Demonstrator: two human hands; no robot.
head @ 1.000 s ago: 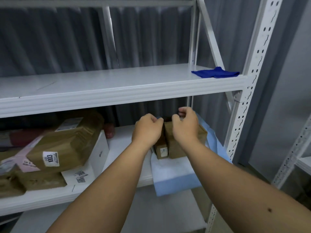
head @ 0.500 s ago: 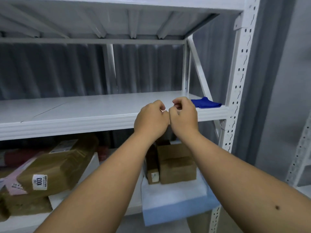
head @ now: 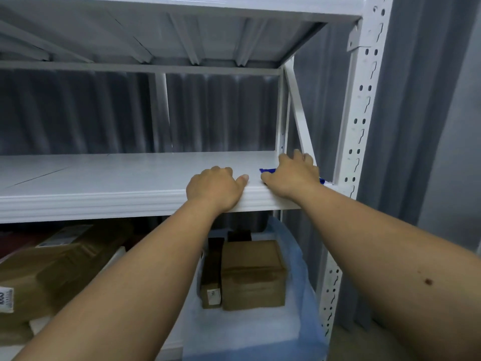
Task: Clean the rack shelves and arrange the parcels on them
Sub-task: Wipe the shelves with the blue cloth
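Note:
A white metal rack shelf (head: 109,175) runs across the middle of the view. My right hand (head: 292,175) lies on a blue cloth (head: 266,171) at the shelf's right end, fingers spread over it; only the cloth's edges show. My left hand (head: 214,187) rests curled on the shelf's front edge, holding nothing. On the shelf below, a brown cardboard box (head: 251,274) and a narrow dark box (head: 212,280) stand on a pale blue padded parcel (head: 247,334). Brown wrapped parcels (head: 59,267) are piled at the lower left.
The rack's perforated white upright (head: 361,126) stands at the right, with a diagonal brace (head: 299,113) behind it. Another shelf's underside (head: 182,35) is overhead. A grey curtain (head: 91,113) hangs behind the rack.
Both hands left the boxes on the lower shelf and rose to the middle shelf. My right hand landed on the blue cloth, my left on the shelf edge. My view tilted up.

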